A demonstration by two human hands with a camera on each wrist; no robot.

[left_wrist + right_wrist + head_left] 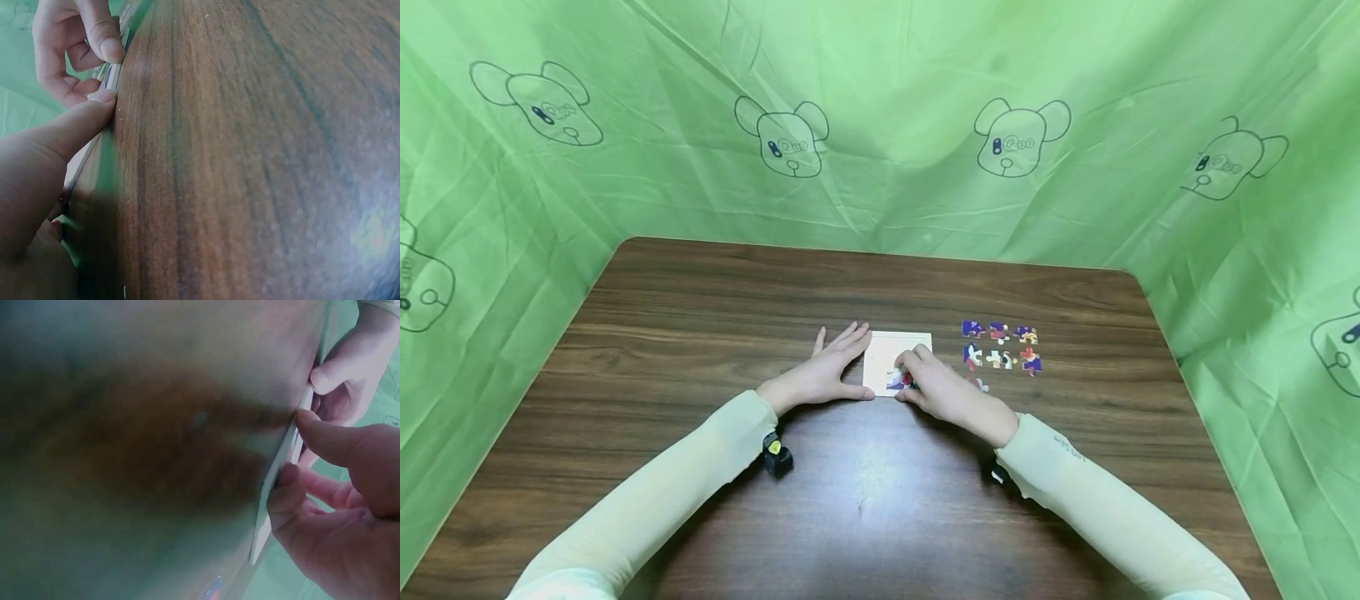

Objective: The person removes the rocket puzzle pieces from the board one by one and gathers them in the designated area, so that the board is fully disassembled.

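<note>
A small white puzzle board (887,342) lies on the table, with colourful puzzle pieces (895,380) in its lower part. My left hand (820,377) steadies the board, its fingers straight along the left side and its thumb at the near left corner. Over the lower right part, my right hand (942,390) bends its fingers and thumb around a puzzle piece, which they largely hide. In the left wrist view the left thumb (94,115) touches the board's near edge, close to the right hand (69,44). The right wrist view shows the right thumb (325,434) at that edge.
Several loose puzzle pieces (1000,358) lie in rows right of the board; the nearest one (980,384) is partly behind the right hand. The brown wooden table (737,292) is enclosed by green cloth (887,192) at the back and sides.
</note>
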